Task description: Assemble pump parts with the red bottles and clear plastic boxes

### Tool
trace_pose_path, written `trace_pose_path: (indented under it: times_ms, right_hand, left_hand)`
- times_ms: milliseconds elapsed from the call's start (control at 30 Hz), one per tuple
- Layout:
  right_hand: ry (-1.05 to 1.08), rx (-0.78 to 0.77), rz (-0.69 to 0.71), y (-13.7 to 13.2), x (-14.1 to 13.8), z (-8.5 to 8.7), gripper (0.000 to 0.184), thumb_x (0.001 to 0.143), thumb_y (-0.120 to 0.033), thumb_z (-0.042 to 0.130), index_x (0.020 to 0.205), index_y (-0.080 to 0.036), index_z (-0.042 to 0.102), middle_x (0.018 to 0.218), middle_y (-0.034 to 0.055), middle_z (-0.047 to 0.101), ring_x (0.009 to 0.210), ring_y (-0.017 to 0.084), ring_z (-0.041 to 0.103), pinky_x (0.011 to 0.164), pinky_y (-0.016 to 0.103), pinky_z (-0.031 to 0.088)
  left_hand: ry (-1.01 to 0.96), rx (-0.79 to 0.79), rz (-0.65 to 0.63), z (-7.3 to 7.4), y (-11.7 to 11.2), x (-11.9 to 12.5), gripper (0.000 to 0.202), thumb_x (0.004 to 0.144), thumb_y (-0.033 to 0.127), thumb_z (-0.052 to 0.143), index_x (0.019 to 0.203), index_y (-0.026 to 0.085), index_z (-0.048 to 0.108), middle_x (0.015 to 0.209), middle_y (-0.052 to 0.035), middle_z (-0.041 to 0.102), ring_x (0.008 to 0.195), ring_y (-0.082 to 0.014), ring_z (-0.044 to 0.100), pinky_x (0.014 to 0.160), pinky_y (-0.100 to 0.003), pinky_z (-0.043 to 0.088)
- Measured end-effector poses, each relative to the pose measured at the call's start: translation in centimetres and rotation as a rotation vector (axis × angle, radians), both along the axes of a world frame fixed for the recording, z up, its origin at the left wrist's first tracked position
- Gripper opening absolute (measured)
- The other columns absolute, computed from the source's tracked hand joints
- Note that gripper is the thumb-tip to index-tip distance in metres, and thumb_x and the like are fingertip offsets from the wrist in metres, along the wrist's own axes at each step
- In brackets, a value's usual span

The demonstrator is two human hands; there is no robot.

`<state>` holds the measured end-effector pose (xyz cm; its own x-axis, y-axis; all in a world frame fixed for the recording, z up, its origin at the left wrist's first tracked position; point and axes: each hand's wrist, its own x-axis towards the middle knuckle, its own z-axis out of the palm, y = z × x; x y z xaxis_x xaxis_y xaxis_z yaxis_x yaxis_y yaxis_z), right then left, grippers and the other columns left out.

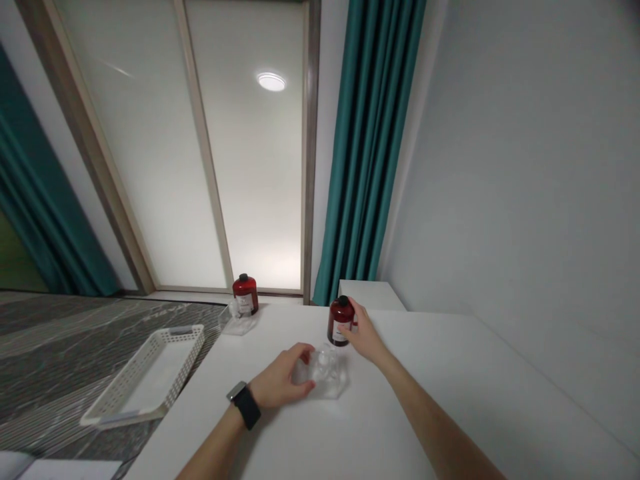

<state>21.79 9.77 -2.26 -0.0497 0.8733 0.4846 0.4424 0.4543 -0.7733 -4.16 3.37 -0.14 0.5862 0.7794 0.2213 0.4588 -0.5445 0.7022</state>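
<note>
Teal pleated curtain (373, 153) and frosted glass doors (255, 180) stood behind a white table (285, 325).

On it, the right hand (369, 339) grasped an upright dark red, black-capped bottle (336, 325) with a white label, while the left hand (281, 381) curved, fingers parted, around the left side of a clear, transparent object (327, 375) just in front; whether it gripped I could not tell. Another red bottle (245, 291) stood at the far left corner.

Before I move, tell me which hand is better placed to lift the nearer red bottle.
Likely the right hand: it grasps the nearer black-capped red bottle, while the left hand is at the clear hexagonal piece.
</note>
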Motion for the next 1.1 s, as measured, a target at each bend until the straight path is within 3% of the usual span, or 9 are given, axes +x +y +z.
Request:
trace_pose_path:
  times_ms: [133,200,267,400,533,700,933,1100]
  right_hand:
    - [0.044,0.073,-0.051,-3.5,0.2,0.4,0.063,0.091,-0.028,0.050,0.149,-0.024,0.024,0.151,0.0153,0.035,0.142,0.028,0.034,0.111,0.052,0.037]
    - [0.071,0.093,-0.053,-5.7,-0.3,0.5,0.055,0.096,-0.029,0.042,0.148,-0.023,0.023,0.142,0.0149,0.046,0.134,0.026,0.045,0.110,0.050,0.039]
    - [0.105,0.096,-0.040,-7.6,-1.3,0.3,0.052,0.096,-0.030,0.045,0.145,-0.024,0.029,0.126,0.0126,0.058,0.120,0.025,0.056,0.106,0.048,0.043]
    - [0.083,0.054,-0.024,-9.7,-3.7,-0.4,0.054,0.090,-0.026,0.054,0.141,-0.023,0.037,0.115,0.0092,0.062,0.111,0.025,0.060,0.104,0.048,0.043]
    - [0.078,-0.005,0.006,-10.0,-5.0,-1.2,0.061,0.084,-0.024,0.058,0.142,-0.022,0.038,0.118,0.0094,0.061,0.111,0.025,0.059,0.102,0.044,0.046]
    - [0.127,-0.069,-0.064,-9.8,-5.2,-1.5,0.071,0.079,-0.026,0.065,0.144,-0.022,0.038,0.107,0.0060,0.064,0.102,0.025,0.062,0.098,0.043,0.047]
    - [0.197,-0.060,-0.133,-9.4,-5.1,-1.0,0.066,0.074,-0.025,0.070,0.137,-0.022,0.049,0.090,0.0015,0.064,0.087,0.022,0.063,0.089,0.039,0.049]
    - [0.211,-0.099,-0.106,-9.1,-4.8,-0.6,0.062,0.072,-0.021,0.071,0.132,-0.023,0.056,0.084,-0.0008,0.065,0.084,0.021,0.065,0.087,0.036,0.050]
  left_hand:
    - [-0.005,0.005,0.008,-0.3,-0.1,0.2,0.052,0.073,0.023,0.067,0.122,0.017,0.053,0.111,-0.0097,0.064,0.102,-0.0279,0.061,0.096,-0.045,0.048]
    - [-0.008,0.018,0.015,-0.6,-0.2,0.4,0.053,0.074,0.024,0.068,0.124,0.017,0.052,0.112,-0.0096,0.063,0.102,-0.0280,0.061,0.095,-0.046,0.048]
    - [-0.009,0.028,0.019,-0.8,-0.2,0.6,0.055,0.075,0.025,0.068,0.126,0.018,0.050,0.114,-0.0101,0.063,0.103,-0.0282,0.061,0.096,-0.046,0.048]
    - [-0.021,0.028,0.013,-1.3,-0.2,0.7,0.058,0.075,0.027,0.067,0.129,0.018,0.049,0.117,-0.0110,0.063,0.106,-0.0282,0.060,0.099,-0.045,0.047]
    - [-0.029,0.039,0.016,-1.5,-0.1,0.7,0.059,0.075,0.028,0.067,0.130,0.018,0.048,0.118,-0.0107,0.063,0.107,-0.0281,0.061,0.099,-0.045,0.047]
    - [-0.047,0.016,0.028,-1.7,-0.1,1.0,0.060,0.074,0.025,0.068,0.130,0.019,0.048,0.120,-0.0099,0.063,0.109,-0.0277,0.060,0.101,-0.044,0.045]
    - [-0.026,0.001,0.056,-2.0,-0.4,1.9,0.063,0.071,0.034,0.079,0.125,0.019,0.051,0.115,-0.0091,0.065,0.104,-0.0281,0.061,0.096,-0.045,0.045]
    - [-0.074,-0.001,0.045,-2.2,-0.3,2.1,0.062,0.071,0.038,0.080,0.123,0.019,0.054,0.111,-0.0082,0.065,0.100,-0.0270,0.061,0.093,-0.043,0.046]
